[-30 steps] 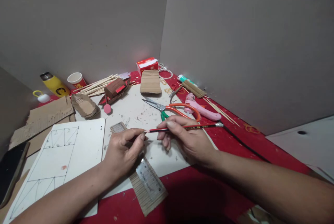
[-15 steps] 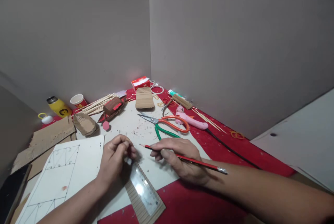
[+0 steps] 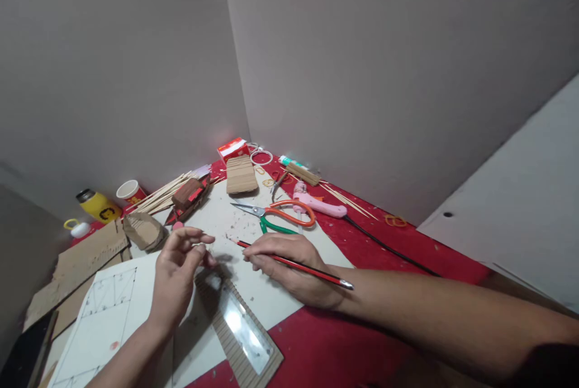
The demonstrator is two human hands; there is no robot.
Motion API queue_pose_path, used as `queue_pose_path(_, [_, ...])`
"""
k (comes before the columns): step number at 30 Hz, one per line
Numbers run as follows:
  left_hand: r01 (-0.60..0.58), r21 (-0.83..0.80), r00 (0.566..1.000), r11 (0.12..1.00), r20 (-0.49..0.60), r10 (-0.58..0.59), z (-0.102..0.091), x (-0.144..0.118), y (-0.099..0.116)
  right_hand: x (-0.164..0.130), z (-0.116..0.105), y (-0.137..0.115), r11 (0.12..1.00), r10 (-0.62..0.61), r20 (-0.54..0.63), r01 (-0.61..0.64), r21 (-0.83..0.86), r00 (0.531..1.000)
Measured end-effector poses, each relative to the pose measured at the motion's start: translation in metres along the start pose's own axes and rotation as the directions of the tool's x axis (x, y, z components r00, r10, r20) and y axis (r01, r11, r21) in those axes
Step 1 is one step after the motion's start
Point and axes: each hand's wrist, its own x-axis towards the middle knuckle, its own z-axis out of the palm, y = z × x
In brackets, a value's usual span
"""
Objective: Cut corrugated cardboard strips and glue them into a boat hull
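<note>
My right hand (image 3: 289,267) is closed around a red and black pencil (image 3: 312,270), its point aimed left over the white sheet (image 3: 275,303). My left hand (image 3: 178,267) hovers just above the top end of a corrugated cardboard strip (image 3: 217,315). Its fingers are partly curled and apart, with nothing visible between them. On the strip lies a clear plastic ruler (image 3: 244,330), shiny with reflected light. Under my left forearm is a paper with a drawn truss figure (image 3: 113,291). Beyond my right hand rest scissors (image 3: 289,212) with one orange and one green handle.
A pink glue gun (image 3: 321,204) with a black cord lies at the right. Farther back are a brown model boat (image 3: 190,195), a cardboard boat shape (image 3: 145,231), a cardboard piece (image 3: 242,175), wooden sticks (image 3: 165,192), a paper cup (image 3: 130,190) and a yellow bottle (image 3: 97,206). Grey walls enclose the table.
My left hand has lifted slightly and moved left, its fingers loosening from a pinch. The right hand, with the pencil, has shifted a little left. The whole view has tilted slightly.
</note>
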Motion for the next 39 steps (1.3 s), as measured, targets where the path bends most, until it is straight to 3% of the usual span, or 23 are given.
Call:
queue_pose_path(6, [-0.051,0.11,0.999,0.993,-0.013,0.052,0.002,-0.008,0.027,0.004,-0.001,0.0,0.999,0.054,-0.045,-0.054,0.001,0.998])
queue_pose_path(11, [-0.049,0.289,0.987,0.956,0.163,0.001,0.012,-0.026,0.042,0.002,-0.002,-0.001,0.999,-0.047,0.037,0.048,-0.009,0.998])
queue_pose_path(16, [-0.041,0.413,0.939,0.91,0.326,-0.106,0.019,-0.043,0.044,0.0,0.002,0.005,0.973,-0.21,0.132,0.22,-0.07,0.969])
queue_pose_path(23, [0.099,0.278,0.958,0.955,0.234,-0.167,0.019,-0.078,0.029,-0.007,0.006,0.005,0.926,-0.308,0.218,0.344,-0.153,0.926])
queue_pose_path(28, [0.204,0.087,0.92,0.975,0.322,-0.222,0.026,-0.105,0.024,-0.016,0.007,-0.001,0.919,-0.362,0.276,0.391,-0.056,0.891])
queue_pose_path(31, [0.21,0.057,0.925,0.976,0.311,-0.217,0.027,-0.121,0.025,-0.016,0.004,-0.008,0.917,-0.385,0.285,0.399,0.009,0.878])
queue_pose_path(34, [0.216,0.151,0.924,0.965,0.288,-0.252,0.02,-0.142,0.024,-0.013,-0.002,-0.018,0.949,-0.314,0.231,0.311,0.051,0.921])
queue_pose_path(37, [0.229,0.296,0.898,0.927,0.304,-0.319,0.007,-0.162,0.023,-0.01,-0.006,-0.025,0.992,-0.112,0.158,0.101,0.077,0.981])
queue_pose_path(39, [0.225,0.352,0.91,0.909,0.258,-0.325,-0.004,-0.165,0.023,-0.01,-0.004,-0.025,0.997,0.008,0.134,-0.017,0.072,0.991])
